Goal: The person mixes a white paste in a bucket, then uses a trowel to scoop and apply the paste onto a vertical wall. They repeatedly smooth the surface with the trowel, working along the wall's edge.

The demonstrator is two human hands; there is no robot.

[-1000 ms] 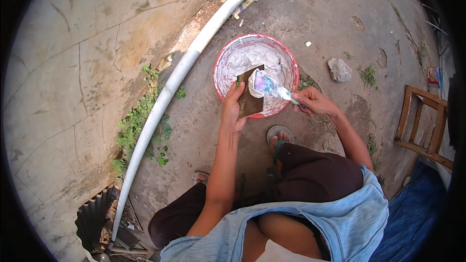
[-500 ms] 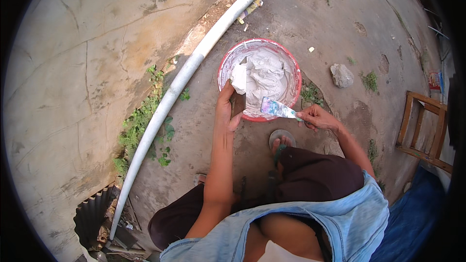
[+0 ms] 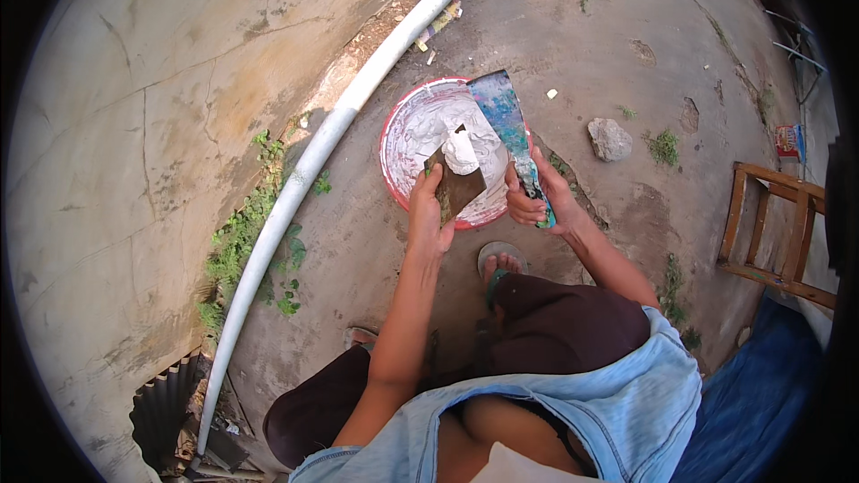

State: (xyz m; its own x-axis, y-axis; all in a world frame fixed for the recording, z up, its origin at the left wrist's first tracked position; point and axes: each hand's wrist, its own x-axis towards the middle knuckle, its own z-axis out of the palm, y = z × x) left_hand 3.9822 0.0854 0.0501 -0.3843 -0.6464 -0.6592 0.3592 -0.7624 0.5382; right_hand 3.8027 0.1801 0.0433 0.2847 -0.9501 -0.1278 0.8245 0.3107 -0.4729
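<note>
My left hand (image 3: 431, 216) grips the edge of a flat brown plate (image 3: 460, 192), held above a round red-rimmed tub (image 3: 386, 145). On the plate sits a lump of white putty (image 3: 461, 154). Wrapped round the handle of a putty knife (image 3: 503, 114) is my right hand (image 3: 546, 199); the wide blade, smeared with blue and white, points up and away over the tub's right rim. White paste (image 3: 429, 116) coats the inside of the tub, partly hidden by the plate and knife.
A long pale pipe (image 3: 309, 161) runs along the foot of a cracked wall (image 3: 116, 152) on the left, beside green weeds (image 3: 242, 237). A stone (image 3: 610, 139) lies right of the tub. Farther right stands a wooden frame (image 3: 761, 268), with blue sheeting (image 3: 761, 394) nearer me.
The putty knife has lifted out of the tub and turned from pointing left to pointing upward. The plate has tilted flatter into view, and both hands are closer together.
</note>
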